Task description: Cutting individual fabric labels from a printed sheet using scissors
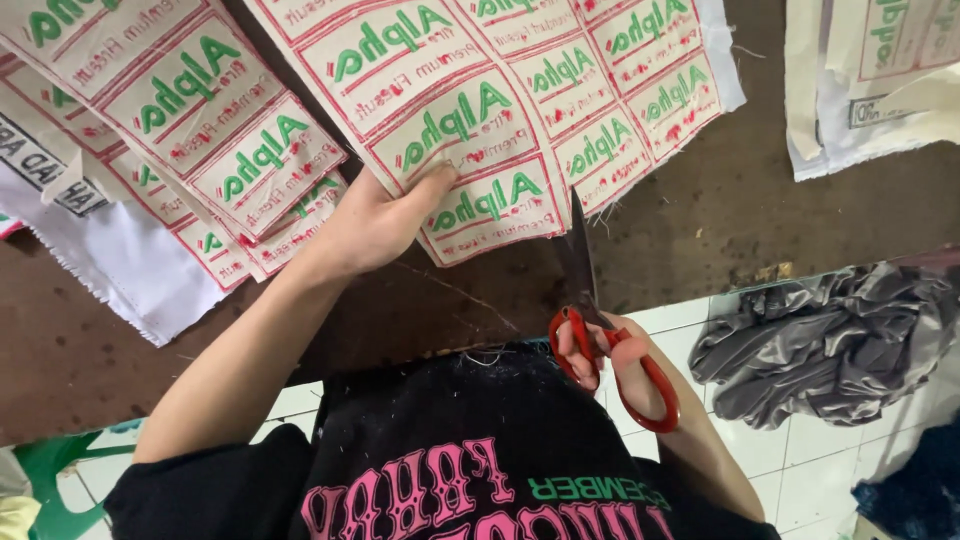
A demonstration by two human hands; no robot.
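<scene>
My left hand (375, 225) pinches the lower edge of a cream fabric sheet (470, 90) printed with rows of green-and-red labels, thumb on top. The sheet lies on a dark brown table (720, 215). My right hand (620, 355) grips red-handled scissors (600, 340), fingers through the loops. Their dark blades point up at the sheet's bottom edge, between two label columns, and look nearly closed.
More printed label sheets (190, 110) and white cloth (130, 265) lie at the left, another sheet (880, 70) at the top right. Grey shiny fabric (830, 340) is heaped on the white tiled floor at right, with dark blue cloth (920, 490) below it.
</scene>
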